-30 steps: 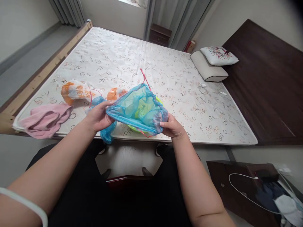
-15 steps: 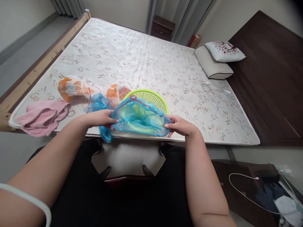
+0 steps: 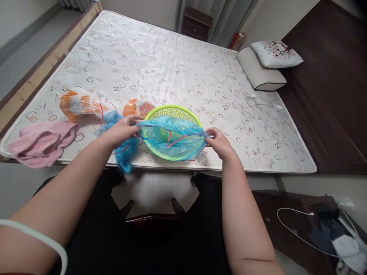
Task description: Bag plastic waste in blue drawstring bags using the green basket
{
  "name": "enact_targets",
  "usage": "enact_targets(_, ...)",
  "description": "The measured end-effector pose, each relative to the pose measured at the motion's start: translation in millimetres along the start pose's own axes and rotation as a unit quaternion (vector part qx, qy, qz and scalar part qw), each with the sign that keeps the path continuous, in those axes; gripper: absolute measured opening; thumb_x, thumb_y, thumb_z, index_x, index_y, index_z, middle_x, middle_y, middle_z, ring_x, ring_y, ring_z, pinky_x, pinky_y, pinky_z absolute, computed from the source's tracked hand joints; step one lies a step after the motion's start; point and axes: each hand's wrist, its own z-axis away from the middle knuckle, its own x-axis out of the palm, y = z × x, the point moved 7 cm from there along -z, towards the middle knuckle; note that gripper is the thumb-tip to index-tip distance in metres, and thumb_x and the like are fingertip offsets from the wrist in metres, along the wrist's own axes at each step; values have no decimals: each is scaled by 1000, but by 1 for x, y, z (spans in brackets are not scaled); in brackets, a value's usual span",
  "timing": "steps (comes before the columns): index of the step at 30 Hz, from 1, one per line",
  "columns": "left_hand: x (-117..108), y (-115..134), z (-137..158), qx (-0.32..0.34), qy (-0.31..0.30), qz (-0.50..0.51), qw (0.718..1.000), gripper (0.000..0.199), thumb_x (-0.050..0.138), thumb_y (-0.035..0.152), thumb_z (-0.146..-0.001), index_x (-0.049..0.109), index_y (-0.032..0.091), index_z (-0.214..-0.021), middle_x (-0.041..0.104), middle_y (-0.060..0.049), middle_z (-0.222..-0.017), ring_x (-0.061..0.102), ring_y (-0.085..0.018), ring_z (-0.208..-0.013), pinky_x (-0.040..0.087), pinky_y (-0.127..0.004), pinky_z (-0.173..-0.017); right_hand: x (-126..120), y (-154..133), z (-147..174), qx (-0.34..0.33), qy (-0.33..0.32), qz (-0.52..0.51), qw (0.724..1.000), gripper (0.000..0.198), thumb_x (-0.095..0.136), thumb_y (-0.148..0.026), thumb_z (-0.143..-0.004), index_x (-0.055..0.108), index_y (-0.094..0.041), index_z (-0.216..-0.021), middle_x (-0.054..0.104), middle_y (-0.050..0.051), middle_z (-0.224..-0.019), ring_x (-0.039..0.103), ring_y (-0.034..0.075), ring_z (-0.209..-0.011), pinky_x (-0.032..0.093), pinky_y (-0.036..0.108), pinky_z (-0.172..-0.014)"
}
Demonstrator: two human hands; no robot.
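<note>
A thin blue plastic bag (image 3: 183, 147) with a red drawstring is stretched sideways over a lime-green slotted basket (image 3: 172, 108). My left hand (image 3: 127, 130) pinches the bag's left edge, and my right hand (image 3: 217, 141) pinches its right edge. Much of the basket's inside is hidden behind the translucent film. Left of the basket, under my left wrist, more crumpled blue plastic (image 3: 126, 154) with red string hangs a little over the mattress edge. An orange-and-white plastic bag (image 3: 83, 105) lies beyond it, and another orange bag (image 3: 134, 109) touches the basket's far left side.
The letter-printed mattress (image 3: 172, 68) spreads out in front of me. A pink towel (image 3: 43, 141) lies at its left corner. Two pillows (image 3: 276, 55) rest by the dark headboard (image 3: 329, 95). A white cable (image 3: 254, 101) is on the right. Low at right stands a dark cabinet (image 3: 275, 214).
Both hands have moved up and away from me, pulling the bag's edges taut sideways. Its opening has narrowed, and the red drawstring now hangs across the middle. More of the basket's near rim shows.
</note>
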Motion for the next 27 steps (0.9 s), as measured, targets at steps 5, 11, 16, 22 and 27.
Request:
enact_targets(5, 7, -7, -8, -22, 45, 90, 995, 45, 73, 22, -60, 72, 21, -105, 69, -3, -90, 64, -16, -72, 54, -26, -61, 14, 10, -14, 24, 36, 23, 999, 37, 61, -25, -73, 65, -25, -110, 71, 4, -107, 67, 20, -88, 53, 32, -72)
enact_targets(11, 5, -8, -11, -11, 35, -36, 999, 44, 71, 32, -67, 75, 25, -110, 72, -3, -99, 66, -20, -83, 55, -27, -67, 13, -7, -19, -28, 90, -49, 994, 39, 64, -30, -71, 66, -24, -110, 72, 3, -101, 65, 19, -86, 51, 30, -74)
enact_targets(16, 6, 7, 0, 52, 86, -130, 986, 37, 70, 37, -73, 78, 22, -105, 76, -5, -105, 67, -27, -98, 55, -31, -81, 17, -11, -15, -7, 78, -61, 995, 36, 69, -46, -75, 65, -26, -105, 64, 0, -82, 57, 16, -69, 45, 26, -58)
enact_targets(22, 6, 14, 8, 57, 158, -76, 983, 41, 68, 36, -78, 75, 21, -115, 74, -2, -91, 64, -20, -80, 49, -25, -69, 26, -20, -11, -68, 61, 5, 996, 39, 68, -52, -80, 71, -26, -108, 72, 4, -104, 65, 22, -96, 54, 33, -79)
enact_targets(27, 3, 19, 8, 63, 152, -66, 984, 22, 68, 38, -79, 74, 20, -89, 70, -1, -81, 61, -19, -76, 47, -26, -65, 25, -21, -13, -105, 82, -13, 991, 35, 68, -45, -80, 72, -27, -111, 73, 4, -108, 65, 22, -102, 52, 36, -91)
